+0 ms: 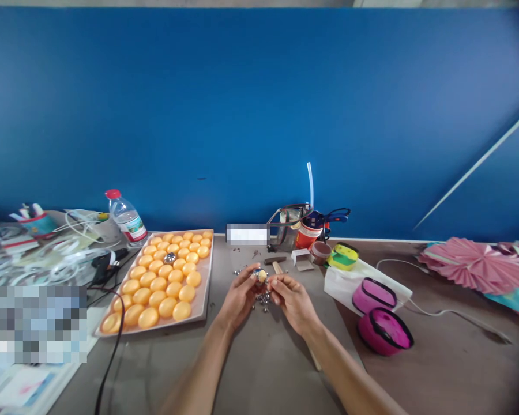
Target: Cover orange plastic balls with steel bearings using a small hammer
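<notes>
My left hand (239, 298) is closed around a small round ball (262, 276), pale yellow on the side facing me, with shiny silver and dark patches around it. Close beside it, the fingers of my right hand (292, 297) are pinched together at the ball's edge; whatever they grip is too small to make out. Shiny silver bits (264, 299) lie scattered on the grey mat (259, 369) beneath and beyond both hands. A wooden stick (277, 267) passes under my right hand and forearm.
To the left, a white tray (206, 300) carries many orange balls and one silver-studded ball (169, 258). A water bottle (127, 218) and tangled cables (56, 262) lie beyond. At right are pink round cases (384, 331), a red cup (308, 236) and pink pleated paper (476, 265).
</notes>
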`<state>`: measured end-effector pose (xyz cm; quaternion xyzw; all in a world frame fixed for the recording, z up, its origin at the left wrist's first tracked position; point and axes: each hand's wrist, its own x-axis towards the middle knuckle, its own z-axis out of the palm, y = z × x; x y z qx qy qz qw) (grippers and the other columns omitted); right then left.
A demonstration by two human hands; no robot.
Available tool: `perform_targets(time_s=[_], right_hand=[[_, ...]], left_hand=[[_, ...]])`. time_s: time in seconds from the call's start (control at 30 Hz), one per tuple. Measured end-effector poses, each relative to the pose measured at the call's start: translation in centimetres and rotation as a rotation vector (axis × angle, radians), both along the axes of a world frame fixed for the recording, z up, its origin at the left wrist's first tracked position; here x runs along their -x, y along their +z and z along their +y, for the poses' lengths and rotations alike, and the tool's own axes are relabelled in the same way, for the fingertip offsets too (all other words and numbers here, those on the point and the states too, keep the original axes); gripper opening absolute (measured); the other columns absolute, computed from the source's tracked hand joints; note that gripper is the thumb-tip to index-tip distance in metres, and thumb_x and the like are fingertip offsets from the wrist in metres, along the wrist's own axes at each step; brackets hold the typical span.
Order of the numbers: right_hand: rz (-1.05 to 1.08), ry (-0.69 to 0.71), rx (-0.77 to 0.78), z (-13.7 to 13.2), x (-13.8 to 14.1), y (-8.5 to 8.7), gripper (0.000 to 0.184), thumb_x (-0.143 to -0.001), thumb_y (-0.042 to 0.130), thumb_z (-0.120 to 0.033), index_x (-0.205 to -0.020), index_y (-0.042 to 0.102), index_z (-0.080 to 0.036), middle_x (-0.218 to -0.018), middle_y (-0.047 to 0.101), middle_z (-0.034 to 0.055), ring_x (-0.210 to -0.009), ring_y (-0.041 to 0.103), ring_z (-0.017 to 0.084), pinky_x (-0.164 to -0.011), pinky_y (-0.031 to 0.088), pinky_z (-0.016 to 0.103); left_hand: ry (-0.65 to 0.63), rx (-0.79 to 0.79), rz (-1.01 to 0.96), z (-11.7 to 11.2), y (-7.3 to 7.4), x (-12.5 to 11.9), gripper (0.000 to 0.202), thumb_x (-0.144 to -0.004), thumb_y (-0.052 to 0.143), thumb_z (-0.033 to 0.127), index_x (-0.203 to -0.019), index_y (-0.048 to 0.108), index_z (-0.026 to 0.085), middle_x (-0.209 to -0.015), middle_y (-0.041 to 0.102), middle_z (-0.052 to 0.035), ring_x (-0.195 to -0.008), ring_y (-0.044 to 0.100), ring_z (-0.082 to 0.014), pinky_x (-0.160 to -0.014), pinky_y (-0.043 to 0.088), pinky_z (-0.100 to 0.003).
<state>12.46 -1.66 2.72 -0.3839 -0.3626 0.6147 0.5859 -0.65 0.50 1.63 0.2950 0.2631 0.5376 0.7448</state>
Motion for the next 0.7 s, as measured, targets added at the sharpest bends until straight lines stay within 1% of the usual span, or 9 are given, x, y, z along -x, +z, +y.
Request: perform_targets(time_s=[0.07, 0.13, 0.3, 0.43, 0.5, 0.57, 0.7], right_hand=[[-0.003, 0.022, 0.010, -0.1, 0.0, 0.2, 0.021, -0.064, 0.072, -0.034, -0.073, 0.064, -0.017, -0.067, 0.060, -0.0007, -0.047, 0.044, 0.007, -0.049, 0.031, 0.024], [-0.013, 0.022, 0.009, -0.1, 0.0, 0.2, 0.022, -0.064, 0.071, -0.033, -0.077, 0.063, -0.017, -0.067, 0.061, -0.0008, -0.047, 0.045, 0.008, -0.051, 0.033, 0.024], [-0.148, -0.050, -0.010, 0.0, 0.1, -0.5, 0.015, -0.067, 0.067, -0.030, -0.073, 0.059, -0.019, -0.061, 0.059, -0.0020, -0.045, 0.043, 0.009, -0.049, 0.031, 0.024], [-0.256, -0.097, -0.019, 0.1, 0.1, -1.0, 0.010, -0.067, 0.066, -0.028, -0.070, 0.062, -0.020, -0.050, 0.048, -0.0042, -0.047, 0.040, 0.011, -0.048, 0.029, 0.024], [-0.280, -0.103, -0.013, 0.1, 0.1, -0.9, 0.009, -0.066, 0.066, -0.028, -0.069, 0.062, -0.021, -0.049, 0.045, -0.0047, -0.046, 0.038, 0.011, -0.047, 0.027, 0.024], [-0.307, -0.107, -0.018, 0.1, 0.1, -0.8, 0.008, -0.066, 0.066, -0.027, -0.068, 0.062, -0.021, -0.049, 0.044, -0.0046, -0.047, 0.037, 0.011, -0.048, 0.026, 0.024], [-0.342, -0.103, -0.025, 0.0, 0.0, -0.7, 0.005, -0.067, 0.064, -0.025, -0.068, 0.062, -0.021, -0.050, 0.045, -0.0045, -0.047, 0.037, 0.011, -0.049, 0.026, 0.025]], left_hand=[[0.003, -0.010, 0.011, 0.0, 0.1, 0.0, 0.034, -0.069, 0.070, 0.026, -0.101, 0.064, 0.017, -0.079, 0.067, -0.0041, -0.071, 0.061, -0.0143, -0.072, 0.044, -0.029], [-0.004, -0.020, 0.018, 0.0, 0.1, 0.0, 0.035, -0.069, 0.070, 0.027, -0.102, 0.064, 0.017, -0.078, 0.066, -0.0039, -0.070, 0.060, -0.0141, -0.072, 0.045, -0.029], [-0.013, -0.015, 0.010, 0.0, -0.3, 0.1, 0.035, -0.070, 0.070, 0.026, -0.103, 0.063, 0.018, -0.081, 0.066, -0.0041, -0.071, 0.060, -0.0141, -0.073, 0.045, -0.030], [-0.018, -0.016, 0.008, 0.0, -0.5, 0.0, 0.035, -0.070, 0.071, 0.025, -0.103, 0.064, 0.018, -0.086, 0.067, -0.0049, -0.077, 0.061, -0.0146, -0.078, 0.045, -0.031], [-0.044, -0.030, 0.013, -0.1, -0.5, 0.0, 0.035, -0.070, 0.071, 0.025, -0.104, 0.063, 0.019, -0.088, 0.067, -0.0051, -0.077, 0.061, -0.0147, -0.078, 0.045, -0.031], [-0.056, -0.040, 0.020, -0.1, -0.6, 0.0, 0.035, -0.070, 0.071, 0.025, -0.104, 0.063, 0.019, -0.090, 0.066, -0.0052, -0.078, 0.061, -0.0150, -0.076, 0.046, -0.031], [-0.033, -0.046, 0.045, -0.1, -0.8, 0.1, 0.035, -0.069, 0.072, 0.025, -0.103, 0.063, 0.020, -0.091, 0.065, -0.0045, -0.078, 0.060, -0.0142, -0.074, 0.047, -0.029]])
